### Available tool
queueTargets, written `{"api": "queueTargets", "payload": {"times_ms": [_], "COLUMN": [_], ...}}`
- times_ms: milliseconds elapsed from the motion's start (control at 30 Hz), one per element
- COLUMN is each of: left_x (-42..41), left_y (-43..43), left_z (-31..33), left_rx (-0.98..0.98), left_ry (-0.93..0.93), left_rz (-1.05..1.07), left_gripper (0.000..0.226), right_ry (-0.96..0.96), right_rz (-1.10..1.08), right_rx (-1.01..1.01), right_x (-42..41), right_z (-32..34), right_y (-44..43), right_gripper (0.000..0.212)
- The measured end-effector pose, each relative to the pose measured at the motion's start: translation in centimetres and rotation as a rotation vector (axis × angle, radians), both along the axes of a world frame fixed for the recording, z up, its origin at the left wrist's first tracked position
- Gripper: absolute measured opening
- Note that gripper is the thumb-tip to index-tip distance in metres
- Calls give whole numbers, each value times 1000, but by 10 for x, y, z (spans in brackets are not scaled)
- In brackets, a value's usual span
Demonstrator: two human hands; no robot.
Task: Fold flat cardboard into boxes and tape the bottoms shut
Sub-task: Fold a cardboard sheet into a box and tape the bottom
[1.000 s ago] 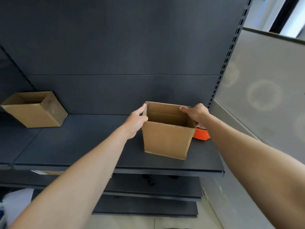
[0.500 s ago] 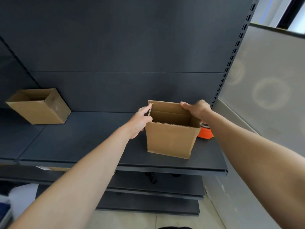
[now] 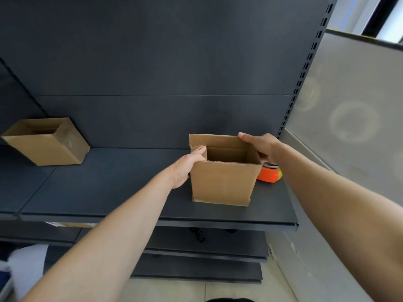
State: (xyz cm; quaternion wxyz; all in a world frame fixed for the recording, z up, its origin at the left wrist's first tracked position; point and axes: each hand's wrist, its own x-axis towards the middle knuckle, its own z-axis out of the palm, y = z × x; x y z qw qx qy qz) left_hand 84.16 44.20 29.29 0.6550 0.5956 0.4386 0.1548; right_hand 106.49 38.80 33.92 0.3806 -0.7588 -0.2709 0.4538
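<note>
A small brown cardboard box point(image 3: 222, 184) stands upright and open-topped on the dark shelf point(image 3: 109, 192), right of centre. My left hand point(image 3: 185, 167) lies flat against the box's left wall, fingers straight, fingertips at the top left flap. My right hand point(image 3: 260, 147) grips the box's upper right rim, thumb along the back flap edge and fingers down the outside. An orange tape dispenser point(image 3: 269, 174) sits just behind the box's right side, partly hidden by it and by my right wrist.
A second open cardboard box point(image 3: 46, 142) sits tilted at the far left of the shelf. A dark back panel rises behind. A slotted upright point(image 3: 303, 75) and a grey side panel bound the right. Lower shelves lie below.
The box's back flap now stands up taller. My left hand has slid lower along the left wall, and the box has turned a little squarer to me.
</note>
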Motion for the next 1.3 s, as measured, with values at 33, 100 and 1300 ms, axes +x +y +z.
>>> {"api": "queueTargets", "payload": {"times_ms": [33, 100, 1300], "left_x": [-2, -2, 7], "left_y": [2, 2, -21], "left_z": [-1, 0, -6], "left_rx": [-25, -43, 358], "left_ry": [-21, -47, 114], "left_rz": [24, 52, 247], "left_gripper": [53, 52, 76], "right_ry": [156, 405, 487], "right_rz": [34, 81, -99], "right_rx": [19, 71, 120], "right_x": [6, 20, -11], "right_z": [-1, -6, -51], "right_y": [-3, -12, -15], "right_gripper": [44, 32, 70]}}
